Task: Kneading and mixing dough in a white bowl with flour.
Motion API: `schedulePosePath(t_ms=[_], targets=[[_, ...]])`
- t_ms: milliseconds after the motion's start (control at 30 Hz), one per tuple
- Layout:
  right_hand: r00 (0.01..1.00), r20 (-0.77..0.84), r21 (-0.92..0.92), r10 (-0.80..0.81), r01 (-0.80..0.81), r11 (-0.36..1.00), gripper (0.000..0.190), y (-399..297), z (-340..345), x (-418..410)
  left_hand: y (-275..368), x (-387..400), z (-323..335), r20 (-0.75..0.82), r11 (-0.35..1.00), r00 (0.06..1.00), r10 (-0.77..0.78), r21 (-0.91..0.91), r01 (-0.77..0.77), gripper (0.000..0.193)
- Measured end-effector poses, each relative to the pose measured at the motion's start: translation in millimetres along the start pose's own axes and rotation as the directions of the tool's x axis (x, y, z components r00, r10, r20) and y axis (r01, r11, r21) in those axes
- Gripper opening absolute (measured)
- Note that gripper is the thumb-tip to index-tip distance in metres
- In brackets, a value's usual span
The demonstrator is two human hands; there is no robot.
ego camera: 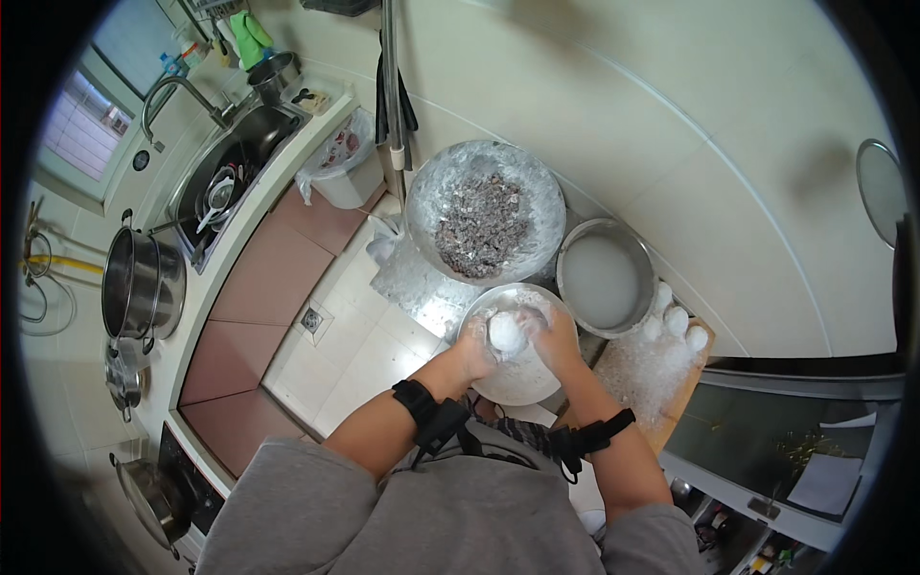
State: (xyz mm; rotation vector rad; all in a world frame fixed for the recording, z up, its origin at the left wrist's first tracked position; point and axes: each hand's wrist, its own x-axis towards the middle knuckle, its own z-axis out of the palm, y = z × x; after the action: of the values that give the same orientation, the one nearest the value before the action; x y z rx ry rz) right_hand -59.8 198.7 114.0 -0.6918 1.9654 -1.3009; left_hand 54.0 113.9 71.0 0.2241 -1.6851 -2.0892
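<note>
A round white ball (507, 336) is held between my two hands over a pale, wide bowl (525, 381). My left hand (474, 353) cups its left side. From the right, my right hand (555, 332) has its fingers against the ball, slightly blurred. White powder coats the fingers of both. Just beyond this bowl stands a large metal basin (543, 208) smeared with white, holding a dark crumbly mix (481, 226). A round steel pot (642, 316) to its right contains a cloudy whitish substance (600, 284). What the ball is made of cannot be told.
On the right, a wooden board (672, 420) carries white granules (640, 374) and several white lumps (675, 321). A metal pole (392, 93) rises beside the basin. A lined waste bin (352, 180) stands by the sink counter (287, 162). A glass-topped cabinet (762, 438) lies at right.
</note>
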Motion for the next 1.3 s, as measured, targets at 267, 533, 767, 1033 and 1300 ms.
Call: schedulePosePath(t_ms=[267, 533, 767, 1033, 1300], targets=[[0.980, 0.195, -0.409, -0.046, 0.124, 0.904, 0.070, -4, 5, -14, -18, 0, -17, 0.164, 0.251, 0.674, -0.720, -0.844, 0.474, 0.038], [0.979, 0.137, -0.392, -0.150, 0.193, 0.899, 0.073, -14, 3, -33, -6, 7, 0, 0.000, 0.349, 0.539, -0.842, -0.762, 0.545, 0.039], [0.991, 0.123, -0.289, -0.043, 0.077, 0.954, 0.072, -11, 1, -38, -19, 3, 1, 0.037, 0.748, 0.901, -0.433, -0.543, 0.382, 0.036], [0.955, 0.181, -0.349, -0.235, 0.286, 0.893, 0.067, 6, -25, -48, 17, 11, 25, 0.220, 0.238, 0.692, -0.687, -0.832, 0.501, 0.036], [0.947, 0.253, -0.515, -0.197, 0.304, 0.801, 0.063, 24, -42, -50, 8, 6, 49, 0.140, 0.306, 0.674, -0.726, -0.811, 0.498, 0.036]])
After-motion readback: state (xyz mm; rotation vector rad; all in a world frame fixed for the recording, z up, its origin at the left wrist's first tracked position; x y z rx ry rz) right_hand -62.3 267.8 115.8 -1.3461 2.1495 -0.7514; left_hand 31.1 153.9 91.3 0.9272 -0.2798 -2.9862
